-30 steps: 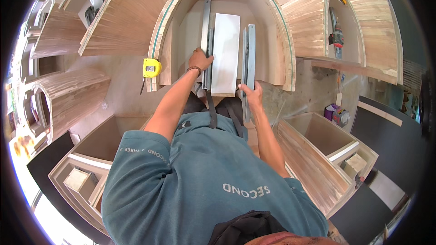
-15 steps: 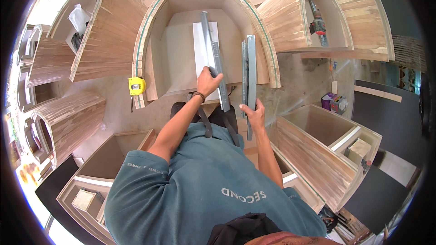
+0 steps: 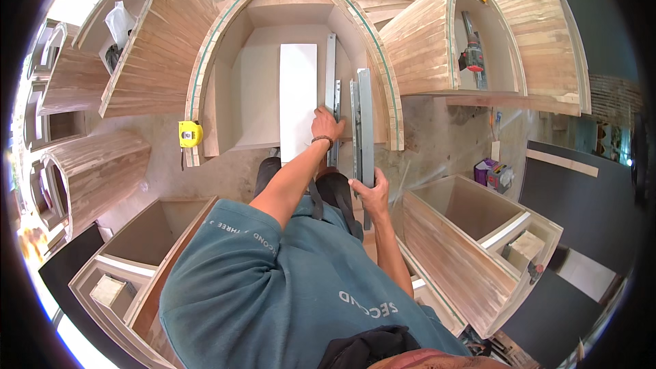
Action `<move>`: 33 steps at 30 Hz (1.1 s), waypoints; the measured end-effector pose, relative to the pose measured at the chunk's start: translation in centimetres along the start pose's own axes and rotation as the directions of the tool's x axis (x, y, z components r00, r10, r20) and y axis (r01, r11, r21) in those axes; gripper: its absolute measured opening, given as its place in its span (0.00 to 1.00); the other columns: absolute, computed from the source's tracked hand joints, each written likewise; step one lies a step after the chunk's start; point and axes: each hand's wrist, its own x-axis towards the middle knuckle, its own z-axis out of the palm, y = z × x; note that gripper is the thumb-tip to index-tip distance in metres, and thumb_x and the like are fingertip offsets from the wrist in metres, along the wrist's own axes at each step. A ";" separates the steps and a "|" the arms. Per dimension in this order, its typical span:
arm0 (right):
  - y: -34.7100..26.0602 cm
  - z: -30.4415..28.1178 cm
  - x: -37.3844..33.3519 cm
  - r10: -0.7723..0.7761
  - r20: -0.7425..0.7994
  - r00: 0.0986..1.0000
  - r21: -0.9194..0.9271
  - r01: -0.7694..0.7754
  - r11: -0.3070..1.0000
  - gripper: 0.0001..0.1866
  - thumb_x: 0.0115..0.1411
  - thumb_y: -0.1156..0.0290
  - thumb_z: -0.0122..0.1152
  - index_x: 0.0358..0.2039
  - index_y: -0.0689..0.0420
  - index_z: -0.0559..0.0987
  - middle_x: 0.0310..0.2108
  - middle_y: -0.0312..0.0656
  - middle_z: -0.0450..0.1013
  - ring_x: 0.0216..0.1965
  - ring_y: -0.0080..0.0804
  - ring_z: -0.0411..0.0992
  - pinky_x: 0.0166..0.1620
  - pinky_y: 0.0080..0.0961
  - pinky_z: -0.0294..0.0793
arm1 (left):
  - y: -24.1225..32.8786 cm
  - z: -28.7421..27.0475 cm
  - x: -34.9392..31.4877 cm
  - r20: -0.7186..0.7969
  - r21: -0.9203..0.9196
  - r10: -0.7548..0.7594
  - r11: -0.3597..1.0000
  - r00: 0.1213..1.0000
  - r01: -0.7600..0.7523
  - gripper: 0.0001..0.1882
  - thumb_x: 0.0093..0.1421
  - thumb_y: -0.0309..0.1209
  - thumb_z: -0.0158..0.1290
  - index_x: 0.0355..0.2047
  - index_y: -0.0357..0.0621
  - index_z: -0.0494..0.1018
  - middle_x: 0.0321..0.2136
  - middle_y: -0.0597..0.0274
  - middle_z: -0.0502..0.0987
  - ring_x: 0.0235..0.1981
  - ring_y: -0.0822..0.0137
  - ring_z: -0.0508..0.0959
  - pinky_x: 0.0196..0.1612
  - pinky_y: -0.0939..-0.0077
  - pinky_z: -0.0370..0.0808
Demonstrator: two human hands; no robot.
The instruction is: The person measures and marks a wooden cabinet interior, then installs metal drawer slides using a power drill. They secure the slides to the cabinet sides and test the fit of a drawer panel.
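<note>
since half a second ago the left hand [image 3: 326, 125] has slid up along the thin metal rail [image 3: 332, 89] and the view has dropped a little – the arched opening now fills more of the top. that hand is closed over the rail's lower part, a dark band on its wrist; the rail runs straight up from the hand beside the white panel [image 3: 298, 99], which lies flat inside the arched wooden cabinet [image 3: 205, 89]. the right hand [image 3: 370, 193] grips the bottom of a wider grey metal rail [image 3: 362, 123], which stands just right of the thin one, near the cabinet's right inner wall, the two rails close but whether touching i cannot tell.

floor is dusty concrete [image 3: 437, 137], pale with sawdust. curved slatted cabinets lie all round – one upper right holds a red power drill [image 3: 473, 61] on its inner shelf. a yellow tape measure [image 3: 190, 133] sits at the cabinet's left foot, touching its edge. open wooden boxes lie lower left and lower right [image 3: 471, 246].

a small purple carton [image 3: 486, 171] sits on the floor at right, next to a small grey-and-orange item; print too small to tell.
</note>
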 end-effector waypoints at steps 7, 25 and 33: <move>0.8 0.1 0.5 0.005 0.056 0.998 -0.026 -0.004 1.000 0.25 0.46 0.62 0.76 0.39 0.67 0.78 0.30 0.44 0.78 0.32 0.29 0.74 0.38 0.30 0.75 | 1.2 -2.5 1.2 -0.017 0.086 -0.009 0.996 1.000 0.011 0.38 0.53 0.51 0.63 0.50 0.30 0.64 0.45 0.38 0.73 0.42 0.42 0.81 0.43 0.55 0.81; -3.1 13.5 0.1 -0.170 0.137 0.976 -0.147 0.189 0.971 0.25 0.46 0.60 0.75 0.37 0.65 0.77 0.29 0.51 0.79 0.31 0.43 0.79 0.38 0.38 0.77 | -2.9 -16.6 -8.9 -0.034 -0.635 -0.147 0.767 0.989 0.092 0.49 0.44 0.40 0.71 0.61 0.28 0.59 0.46 0.40 0.79 0.46 0.52 0.81 0.49 0.61 0.78; -5.0 16.5 1.3 -0.268 0.280 0.922 -0.141 0.316 0.938 0.35 0.51 0.53 0.75 0.48 0.67 0.74 0.39 0.53 0.79 0.39 0.45 0.79 0.43 0.38 0.77 | -3.8 -20.6 -6.2 -0.188 -0.493 -0.056 0.869 0.981 -0.044 0.35 0.44 0.37 0.64 0.50 0.30 0.70 0.37 0.39 0.82 0.40 0.46 0.83 0.46 0.58 0.79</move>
